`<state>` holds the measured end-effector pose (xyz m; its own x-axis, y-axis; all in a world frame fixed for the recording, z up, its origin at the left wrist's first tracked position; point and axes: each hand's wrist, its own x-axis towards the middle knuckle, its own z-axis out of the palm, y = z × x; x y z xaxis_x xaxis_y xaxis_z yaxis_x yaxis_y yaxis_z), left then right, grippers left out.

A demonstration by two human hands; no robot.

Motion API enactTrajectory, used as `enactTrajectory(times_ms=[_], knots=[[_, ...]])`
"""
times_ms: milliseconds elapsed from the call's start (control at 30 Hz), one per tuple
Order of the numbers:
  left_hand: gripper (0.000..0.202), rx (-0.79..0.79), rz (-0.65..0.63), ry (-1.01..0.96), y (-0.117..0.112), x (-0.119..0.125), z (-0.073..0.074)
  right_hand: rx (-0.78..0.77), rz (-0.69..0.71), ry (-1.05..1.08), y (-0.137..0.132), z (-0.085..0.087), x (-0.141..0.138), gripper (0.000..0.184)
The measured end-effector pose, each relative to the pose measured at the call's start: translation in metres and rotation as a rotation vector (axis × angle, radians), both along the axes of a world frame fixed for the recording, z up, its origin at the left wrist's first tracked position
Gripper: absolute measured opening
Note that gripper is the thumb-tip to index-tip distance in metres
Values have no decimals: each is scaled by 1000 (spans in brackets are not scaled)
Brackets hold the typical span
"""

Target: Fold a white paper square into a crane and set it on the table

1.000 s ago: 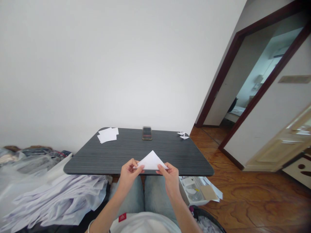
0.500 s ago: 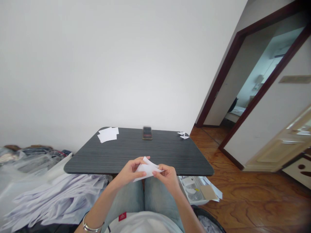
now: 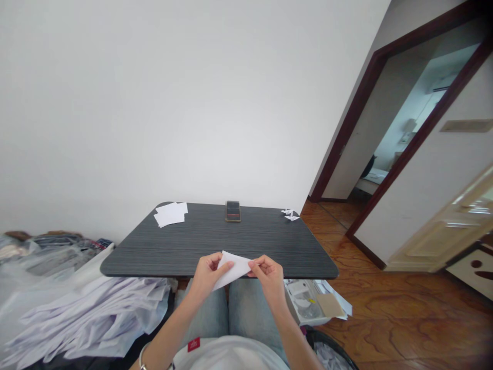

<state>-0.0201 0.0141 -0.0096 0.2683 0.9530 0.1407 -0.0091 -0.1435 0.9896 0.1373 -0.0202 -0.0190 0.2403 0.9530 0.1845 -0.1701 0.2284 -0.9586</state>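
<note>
A folded piece of white paper (image 3: pixel 234 268), roughly triangular, is held over the near edge of the dark table (image 3: pixel 215 239). My left hand (image 3: pixel 210 272) pinches its wide left end, thumb on top. My right hand (image 3: pixel 266 272) has the narrow right tip between thumb and fingers. The layers lie flat together, and the fingers behind the paper are partly hidden. Small folded white paper birds (image 3: pixel 291 217) sit at the table's far right corner. White paper sheets (image 3: pixel 171 214) overlap at the far left corner.
A small dark device on a stand (image 3: pixel 233 211) is at the table's back, near the wall. Heaped white cloth or plastic (image 3: pixel 96 313) lies at lower left. An open box (image 3: pixel 308 303) and a black-rimmed bin (image 3: pixel 331 349) stand at lower right.
The paper's raised upper flap has come down, so the piece now looks like one flat triangle. My right hand has shifted slightly right, out to the narrow tip.
</note>
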Motion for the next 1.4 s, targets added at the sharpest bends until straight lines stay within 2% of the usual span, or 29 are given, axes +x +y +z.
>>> enactTrajectory(times_ms=[233,400,567,767,900,1200,1400], knots=[[31,-34,43,-91,-6,7,1,-10,-59,-3,0,2,-2,24],[28,56,108,-76,-8,5,-3,-38,-38,101,0,4,-4,31],[27,82,147,-62,-8,5,-7,-74,1,119,-1,6,-3,23],[28,64,171,-50,-9,7,-9,-76,-29,131,0,4,-2,24],[26,78,161,-54,-9,7,-9,-72,-62,125,2,3,-3,24],[16,275,110,37,-10,3,0,-77,-28,67,0,6,1,20],[16,224,73,55,-10,4,-2,-84,-5,54,0,7,2,22]])
